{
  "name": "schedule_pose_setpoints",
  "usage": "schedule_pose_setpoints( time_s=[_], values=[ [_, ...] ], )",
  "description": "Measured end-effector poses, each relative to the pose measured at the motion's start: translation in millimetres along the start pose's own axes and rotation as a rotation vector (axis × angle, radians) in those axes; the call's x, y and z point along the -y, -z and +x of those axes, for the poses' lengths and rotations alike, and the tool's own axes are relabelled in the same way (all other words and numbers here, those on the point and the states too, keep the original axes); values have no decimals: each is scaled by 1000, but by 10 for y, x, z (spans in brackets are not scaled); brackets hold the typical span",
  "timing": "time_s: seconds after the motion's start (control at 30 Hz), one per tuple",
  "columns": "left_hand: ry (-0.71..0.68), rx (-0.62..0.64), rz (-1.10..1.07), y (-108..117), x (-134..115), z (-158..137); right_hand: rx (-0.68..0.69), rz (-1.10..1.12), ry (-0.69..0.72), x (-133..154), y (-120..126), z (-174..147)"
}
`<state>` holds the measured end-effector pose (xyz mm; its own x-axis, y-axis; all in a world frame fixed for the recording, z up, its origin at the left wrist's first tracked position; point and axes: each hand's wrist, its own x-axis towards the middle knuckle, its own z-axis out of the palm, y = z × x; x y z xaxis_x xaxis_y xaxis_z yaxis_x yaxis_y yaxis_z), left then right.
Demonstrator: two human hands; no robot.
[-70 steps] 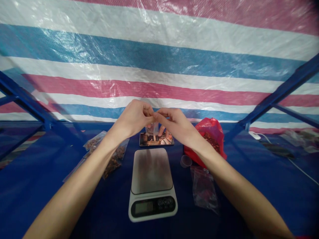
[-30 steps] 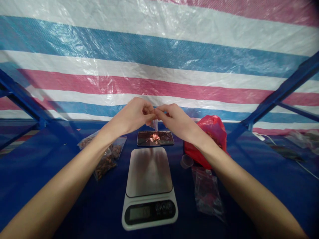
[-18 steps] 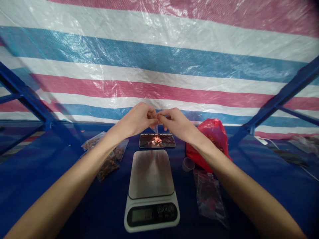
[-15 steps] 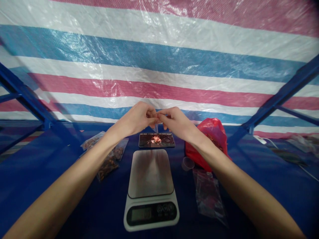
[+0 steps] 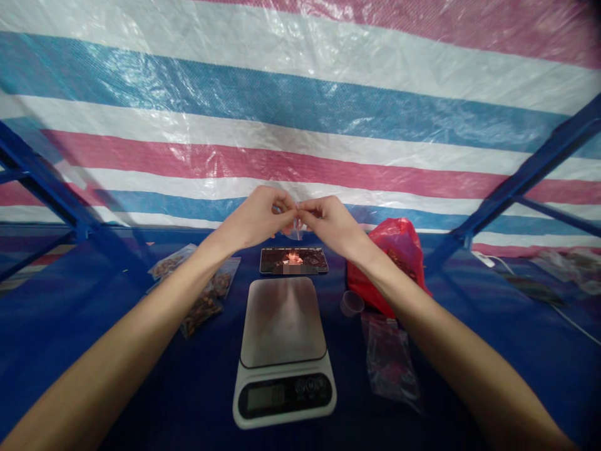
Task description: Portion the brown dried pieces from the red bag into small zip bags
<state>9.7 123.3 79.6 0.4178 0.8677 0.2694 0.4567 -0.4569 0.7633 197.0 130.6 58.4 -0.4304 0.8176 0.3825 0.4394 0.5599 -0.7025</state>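
Left hand point(image 5: 260, 218) and right hand point(image 5: 331, 220) meet at the fingertips above the far part of the blue surface point(image 5: 197, 407), thumbs and forefingers pinched together on what appears to be a small clear plastic bag point(image 5: 296, 235), mostly hidden by the fingers; its lower edge hangs below them, clear of the phone point(image 5: 272, 260); the phone lies lengthwise across the view, its lit screen showing a person; just nearer the viewer stands a white kitchen scale point(image 5: 284, 322) with a bare metal platform and a dark display panel; to the left, partly covered by the left forearm, lie clear bags of brown pieces point(image 5: 204, 310); to the right, a red plastic bag point(image 5: 370, 291) stands open with dark reddish-brown contents, partly behind the right forearm; a small clear cup point(image 5: 352, 304) sits just beside it; nearer the viewer, flat clear plastic packaging point(image 5: 392, 363) lies on the surface; behind everything hangs a sheet point(image 5: 300, 106) striped in red, white and blue.
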Motion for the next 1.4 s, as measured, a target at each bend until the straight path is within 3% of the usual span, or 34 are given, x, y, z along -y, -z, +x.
schedule_pose_setpoints(
  time_s=[0.17, 0.3, 0.53, 0.93, 1.17, 1.4],
  values=[
    [-2, 6, 28, -12, 37, 1, -64, -171, -48, 5, -27, -19],
    [-8, 82, 110, 0, 87, -4, -55, -267, -29, 44, -40, -44],
    [-30, 142, 135, 47, 82, -24, -14, -211, 18, 108, 36, -64],
    [-56, 120, 197, 88, 51, -34, -29, -248, 55, 95, -36, -85],
    [-20, 44, 196, 27, 55, -15, 4, -296, -8, 129, -2, -77],
    [86, -12, 311, 3, -8, -23, -118, -491, -112, 156, 98, -53]
  ],
)
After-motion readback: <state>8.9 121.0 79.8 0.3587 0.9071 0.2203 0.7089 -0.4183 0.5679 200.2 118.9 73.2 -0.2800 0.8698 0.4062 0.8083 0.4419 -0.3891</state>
